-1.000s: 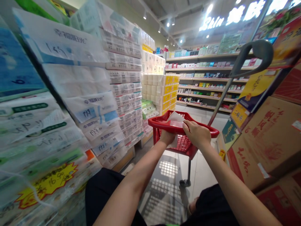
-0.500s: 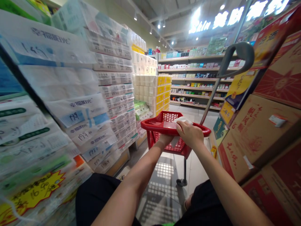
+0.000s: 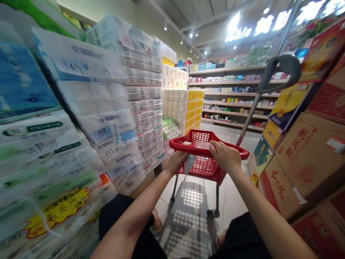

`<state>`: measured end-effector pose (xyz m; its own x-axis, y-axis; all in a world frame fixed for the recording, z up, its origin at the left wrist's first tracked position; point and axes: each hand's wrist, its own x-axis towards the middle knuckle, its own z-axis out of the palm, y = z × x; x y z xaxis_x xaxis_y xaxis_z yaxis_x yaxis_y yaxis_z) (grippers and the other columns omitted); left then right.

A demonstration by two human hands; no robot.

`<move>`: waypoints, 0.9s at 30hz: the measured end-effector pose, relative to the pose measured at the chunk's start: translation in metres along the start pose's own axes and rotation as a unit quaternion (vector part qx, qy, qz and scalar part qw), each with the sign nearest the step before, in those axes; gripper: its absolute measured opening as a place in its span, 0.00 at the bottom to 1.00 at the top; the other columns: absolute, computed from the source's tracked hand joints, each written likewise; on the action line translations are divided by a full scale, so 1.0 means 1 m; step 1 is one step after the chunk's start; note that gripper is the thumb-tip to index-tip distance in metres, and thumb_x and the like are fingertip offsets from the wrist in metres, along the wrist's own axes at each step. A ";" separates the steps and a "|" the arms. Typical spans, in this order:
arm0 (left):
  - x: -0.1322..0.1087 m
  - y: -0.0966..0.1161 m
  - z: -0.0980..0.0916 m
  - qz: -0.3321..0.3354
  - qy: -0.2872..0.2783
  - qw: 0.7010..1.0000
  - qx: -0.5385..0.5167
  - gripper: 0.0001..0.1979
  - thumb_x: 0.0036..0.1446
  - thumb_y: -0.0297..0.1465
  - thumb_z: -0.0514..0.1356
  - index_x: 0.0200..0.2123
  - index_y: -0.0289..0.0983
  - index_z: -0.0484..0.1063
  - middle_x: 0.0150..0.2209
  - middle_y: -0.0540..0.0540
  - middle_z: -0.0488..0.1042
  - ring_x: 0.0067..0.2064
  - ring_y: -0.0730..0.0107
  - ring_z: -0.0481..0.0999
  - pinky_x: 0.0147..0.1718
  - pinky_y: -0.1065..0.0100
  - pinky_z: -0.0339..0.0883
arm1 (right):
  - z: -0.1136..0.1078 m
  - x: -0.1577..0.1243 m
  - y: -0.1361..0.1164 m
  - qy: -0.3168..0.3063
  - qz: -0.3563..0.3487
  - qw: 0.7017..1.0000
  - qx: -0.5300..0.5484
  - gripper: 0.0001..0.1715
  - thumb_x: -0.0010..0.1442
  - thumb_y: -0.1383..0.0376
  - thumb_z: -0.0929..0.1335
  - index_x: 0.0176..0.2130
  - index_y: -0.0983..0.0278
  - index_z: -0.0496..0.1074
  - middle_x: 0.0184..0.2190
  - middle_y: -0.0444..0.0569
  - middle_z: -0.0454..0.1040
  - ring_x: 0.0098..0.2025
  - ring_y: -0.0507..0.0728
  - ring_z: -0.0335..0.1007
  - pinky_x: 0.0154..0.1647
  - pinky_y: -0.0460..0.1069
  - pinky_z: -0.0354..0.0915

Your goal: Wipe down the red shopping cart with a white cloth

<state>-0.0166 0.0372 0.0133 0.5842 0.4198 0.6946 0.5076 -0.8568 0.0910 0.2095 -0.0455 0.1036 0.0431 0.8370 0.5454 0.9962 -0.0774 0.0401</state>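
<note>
A red shopping cart [image 3: 206, 166] with a mesh basket stands in front of me. At the left part of its red handle bar [image 3: 201, 145], my left hand [image 3: 177, 160] is closed around the bar from below. A thin white sheet [image 3: 190, 164], tissue-like, shows under the bar beside that hand. Some white also shows on top of the bar, and the left fingers are partly hidden. My right hand [image 3: 226, 155] grips the bar's right part, fingers curled over the top.
On the left rise stacks of wrapped paper packs [image 3: 105, 126] with price signs. Cartons [image 3: 309, 154] line the right side. A grey pole with a looped handle [image 3: 280, 72] slants up behind the cart's right side. Stocked shelves [image 3: 231, 90] stand at the back.
My left hand has slid left along the bar, away from my right hand, and the white sheet has moved with it. My right hand stays on the bar. The view has turned slightly left.
</note>
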 end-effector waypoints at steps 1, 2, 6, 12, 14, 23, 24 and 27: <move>-0.006 0.006 -0.003 0.006 -0.004 1.000 0.017 0.16 0.66 0.29 0.49 0.55 0.41 0.65 0.52 0.44 0.71 0.54 0.60 0.70 0.52 0.58 0.65 | 0.001 0.000 0.000 0.002 0.000 1.000 0.000 0.29 0.68 0.48 0.49 0.55 0.51 0.67 0.46 0.46 0.76 0.35 0.57 0.73 0.28 0.48 0.54; -0.011 0.012 -0.006 0.023 0.000 0.999 0.033 0.15 0.66 0.29 0.50 0.54 0.41 0.66 0.50 0.44 0.73 0.52 0.63 0.71 0.50 0.61 0.65 | 0.001 0.000 0.001 0.003 0.000 1.000 0.000 0.29 0.68 0.48 0.49 0.55 0.51 0.67 0.46 0.46 0.76 0.35 0.57 0.73 0.28 0.48 0.54; -0.008 0.034 -0.035 0.031 0.148 0.986 0.069 0.12 0.66 0.34 0.52 0.49 0.40 0.68 0.44 0.45 0.74 0.45 0.65 0.72 0.44 0.64 0.64 | 0.003 0.001 -0.001 0.009 -0.003 1.000 -0.002 0.29 0.68 0.48 0.49 0.55 0.51 0.67 0.47 0.46 0.75 0.34 0.57 0.73 0.27 0.48 0.53; 0.046 0.044 -0.092 -0.088 0.288 0.946 0.121 0.17 0.67 0.35 0.47 0.54 0.36 0.65 0.51 0.39 0.71 0.51 0.59 0.68 0.50 0.58 0.58 | 0.003 0.003 -0.006 0.009 -0.002 1.000 -0.003 0.29 0.68 0.49 0.50 0.56 0.51 0.67 0.45 0.47 0.76 0.33 0.56 0.72 0.27 0.48 0.53; 0.058 0.046 -0.090 -0.057 0.167 0.977 0.120 0.18 0.66 0.35 0.47 0.56 0.39 0.63 0.53 0.42 0.70 0.54 0.60 0.67 0.54 0.59 0.57 | 0.003 0.003 -0.008 0.015 -0.005 1.000 0.000 0.29 0.68 0.49 0.50 0.55 0.51 0.67 0.45 0.47 0.76 0.34 0.56 0.72 0.27 0.48 0.53; 0.083 0.046 -0.038 0.054 -0.091 0.989 0.105 0.29 0.64 0.48 0.49 0.62 0.38 0.57 0.60 0.40 0.63 0.60 0.58 0.63 0.58 0.57 0.56 | 0.007 0.005 -0.002 0.025 -0.018 0.999 -0.014 0.26 0.69 0.56 0.51 0.51 0.58 0.71 0.43 0.48 0.77 0.32 0.55 0.73 0.26 0.49 0.51; 0.086 0.044 -0.039 0.060 -0.108 0.987 0.098 0.33 0.61 0.52 0.51 0.62 0.39 0.57 0.60 0.40 0.64 0.59 0.57 0.64 0.58 0.57 0.58 | 0.007 0.005 -0.001 0.026 -0.018 0.999 -0.015 0.26 0.69 0.57 0.51 0.51 0.59 0.71 0.43 0.49 0.77 0.33 0.55 0.73 0.27 0.49 0.51; 0.094 0.037 -0.045 0.055 -0.150 0.984 0.079 0.39 0.55 0.57 0.54 0.63 0.42 0.55 0.58 0.42 0.66 0.57 0.56 0.67 0.54 0.59 0.62 | 0.009 0.004 0.000 0.034 -0.019 0.999 -0.016 0.26 0.68 0.59 0.51 0.52 0.60 0.70 0.44 0.50 0.77 0.34 0.55 0.73 0.27 0.48 0.52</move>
<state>0.0289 0.0311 0.1138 0.7897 0.4166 0.4503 0.5086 -0.8550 -0.1011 0.2106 -0.0373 0.0984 -0.0011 0.8010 0.5987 0.9940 -0.0644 0.0879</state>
